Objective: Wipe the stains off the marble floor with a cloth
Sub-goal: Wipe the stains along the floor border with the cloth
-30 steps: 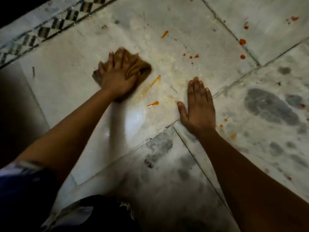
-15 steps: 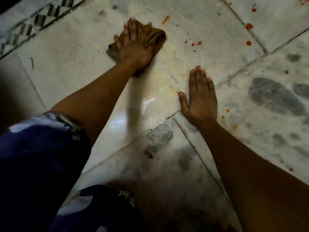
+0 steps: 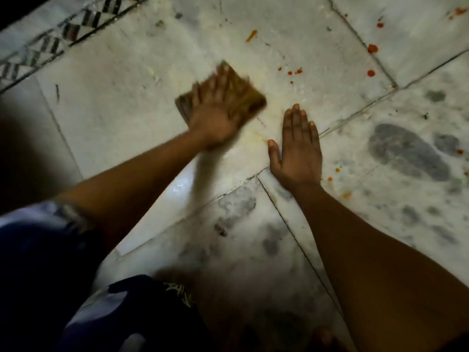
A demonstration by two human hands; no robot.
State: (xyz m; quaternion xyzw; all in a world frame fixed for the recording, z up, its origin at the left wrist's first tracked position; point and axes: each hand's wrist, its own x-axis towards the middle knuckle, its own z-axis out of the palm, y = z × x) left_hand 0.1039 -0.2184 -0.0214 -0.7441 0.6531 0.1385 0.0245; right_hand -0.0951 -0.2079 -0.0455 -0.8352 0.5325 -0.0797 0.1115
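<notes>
My left hand [image 3: 215, 115] presses flat on a folded brown cloth [image 3: 250, 101] on the white marble floor [image 3: 114, 115]; both are blurred by motion. My right hand [image 3: 299, 151] lies flat on the floor just right of the cloth, fingers straight and together. A faint yellowish smear [image 3: 256, 135] shows between the two hands. An orange streak [image 3: 251, 36] lies beyond the cloth, and small red specks [image 3: 294, 71] sit to its right. Larger red drops [image 3: 372, 48] lie near a tile joint further right.
A black-and-white patterned border [image 3: 50, 44] runs along the top left. Grey-mottled marble tiles [image 3: 406, 153] fill the right and bottom, with small orange spots [image 3: 337, 174] by my right wrist. My knee in dark patterned fabric [image 3: 50, 275] fills the lower left.
My left hand has swept the cloth back toward me and rightward, close to my right hand. The orange streaks near the right hand are gone, leaving a pale smear. My right hand stayed put.
</notes>
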